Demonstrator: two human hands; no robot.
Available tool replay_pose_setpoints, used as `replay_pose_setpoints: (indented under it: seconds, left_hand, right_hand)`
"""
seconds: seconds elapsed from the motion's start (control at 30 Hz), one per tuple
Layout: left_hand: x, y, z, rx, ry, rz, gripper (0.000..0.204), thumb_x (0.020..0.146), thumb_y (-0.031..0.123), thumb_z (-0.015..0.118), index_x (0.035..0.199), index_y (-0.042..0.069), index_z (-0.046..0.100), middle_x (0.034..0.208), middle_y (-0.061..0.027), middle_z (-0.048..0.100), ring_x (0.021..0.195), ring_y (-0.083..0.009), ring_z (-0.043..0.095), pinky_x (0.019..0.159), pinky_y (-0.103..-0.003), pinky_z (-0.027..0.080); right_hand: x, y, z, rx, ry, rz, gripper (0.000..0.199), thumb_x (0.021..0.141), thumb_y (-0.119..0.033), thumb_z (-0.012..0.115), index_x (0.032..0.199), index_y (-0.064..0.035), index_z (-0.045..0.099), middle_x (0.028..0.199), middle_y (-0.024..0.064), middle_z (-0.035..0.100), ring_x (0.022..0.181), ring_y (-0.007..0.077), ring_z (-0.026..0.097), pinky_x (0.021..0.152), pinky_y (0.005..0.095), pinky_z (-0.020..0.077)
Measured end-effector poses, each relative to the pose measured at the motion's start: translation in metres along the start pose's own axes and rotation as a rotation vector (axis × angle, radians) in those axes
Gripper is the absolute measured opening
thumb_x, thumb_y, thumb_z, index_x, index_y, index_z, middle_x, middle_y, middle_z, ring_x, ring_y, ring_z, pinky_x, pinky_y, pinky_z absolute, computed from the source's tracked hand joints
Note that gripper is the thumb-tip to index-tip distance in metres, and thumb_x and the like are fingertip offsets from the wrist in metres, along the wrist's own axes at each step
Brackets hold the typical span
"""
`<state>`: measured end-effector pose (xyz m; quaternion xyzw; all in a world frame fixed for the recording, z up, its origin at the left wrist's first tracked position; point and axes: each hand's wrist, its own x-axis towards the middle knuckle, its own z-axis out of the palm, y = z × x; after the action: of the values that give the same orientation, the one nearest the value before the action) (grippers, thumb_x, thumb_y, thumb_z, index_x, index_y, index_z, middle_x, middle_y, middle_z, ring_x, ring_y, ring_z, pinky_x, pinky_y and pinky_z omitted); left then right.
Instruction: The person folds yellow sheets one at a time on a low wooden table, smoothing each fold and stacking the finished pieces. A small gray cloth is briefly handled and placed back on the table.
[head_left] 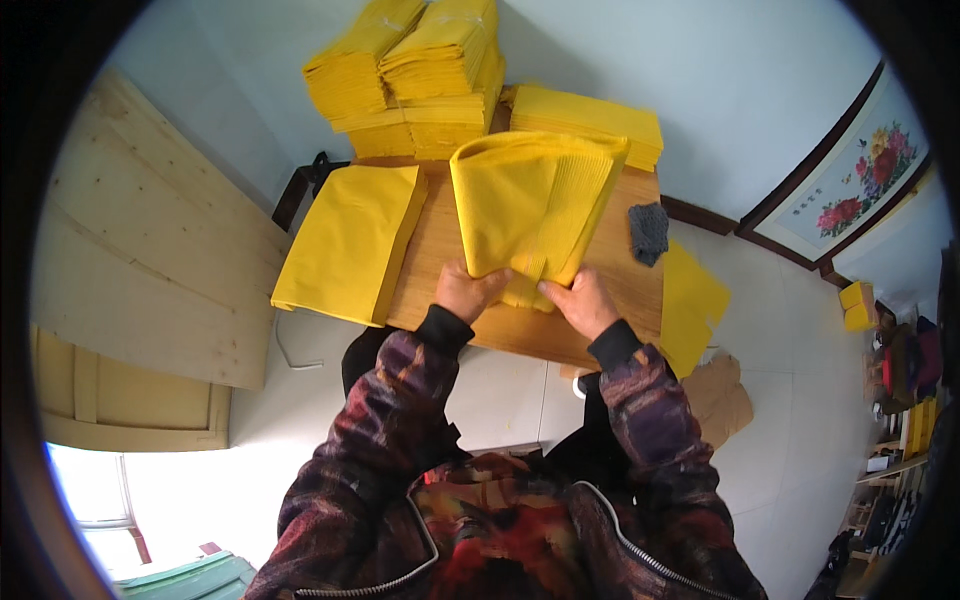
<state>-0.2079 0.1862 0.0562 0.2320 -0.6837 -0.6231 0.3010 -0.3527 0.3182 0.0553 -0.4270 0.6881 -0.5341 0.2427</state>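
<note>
Both hands grip a thick sheaf of yellow paper (520, 190), held up over the near part of the wooden table (630, 300). The sheaf bulges into a curve, with its layered edges spread into fine lines on the right side. My left hand (473, 290) is closed round its lower left corner, thumb on the near face. At the lower right corner my right hand (585, 302) pinches it in the same way. The fingers behind the paper are hidden. Left of the sheaf, a flat yellow paper stack (345, 240) lies partly over the table's left edge.
Tall tied bundles of yellow paper (430, 110) stand at the back left, beside a lower yellow stack (590, 125). A dark grey cloth (648, 235) lies at the table's right edge. Yellow sheets (695, 305) and brown paper (722, 400) are on the floor. Wooden boards (150, 230) lean at left.
</note>
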Motion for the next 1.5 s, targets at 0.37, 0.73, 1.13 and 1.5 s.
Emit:
replay_pose_setpoints:
  seconds: [0.37, 0.73, 1.13, 1.5]
  left_hand:
    - [-0.029, -0.019, 0.01, -0.602, 0.051, -0.422, 0.039, 0.086, 0.009, 0.067, 0.121, -0.001, 0.054, 0.109, -0.0126, 0.064, 0.097, -0.0254, 0.064, 0.08, -0.037, 0.055]
    - [-0.069, -0.072, 0.053, -0.77, 0.237, -0.83, 0.037, 0.09, 0.014, 0.061, 0.125, 0.006, 0.049, 0.115, -0.0112, 0.06, 0.104, -0.0301, 0.061, 0.087, -0.051, 0.053]
    - [-0.092, -0.06, 0.012, -0.612, -0.138, -0.972, 0.039, 0.095, 0.035, 0.053, 0.12, 0.004, 0.054, 0.119, -0.012, 0.061, 0.112, -0.0275, 0.058, 0.099, -0.047, 0.043]
    - [-0.094, -0.066, -0.066, 0.037, 0.148, -0.289, 0.015, 0.092, 0.016, 0.059, 0.1, 0.003, 0.061, 0.081, -0.0042, 0.067, 0.072, -0.0129, 0.064, 0.064, -0.024, 0.049]
  right_hand:
    - [0.015, -0.013, -0.025, -0.172, -0.271, 0.08, 0.03, 0.08, -0.012, 0.068, 0.106, 0.001, 0.06, 0.095, 0.0097, 0.067, 0.086, 0.0176, 0.061, 0.078, 0.0308, 0.0478]
    - [0.025, 0.048, -0.043, -0.35, -0.411, 0.293, 0.036, 0.085, -0.019, 0.069, 0.11, 0.002, 0.055, 0.093, 0.0091, 0.065, 0.084, 0.0155, 0.06, 0.076, 0.0287, 0.0487]
    - [-0.192, 0.04, -0.023, 0.361, 0.13, 0.569, 0.029, 0.094, -0.024, 0.057, 0.111, -0.0012, 0.052, 0.095, 0.0061, 0.063, 0.084, 0.0127, 0.061, 0.071, 0.0261, 0.0477]
    - [-0.159, 0.065, 0.016, 0.756, 0.337, 0.68, 0.014, 0.092, -0.017, 0.06, 0.101, -0.0069, 0.057, 0.092, -0.0001, 0.062, 0.075, 0.0099, 0.059, 0.064, 0.0255, 0.0491]
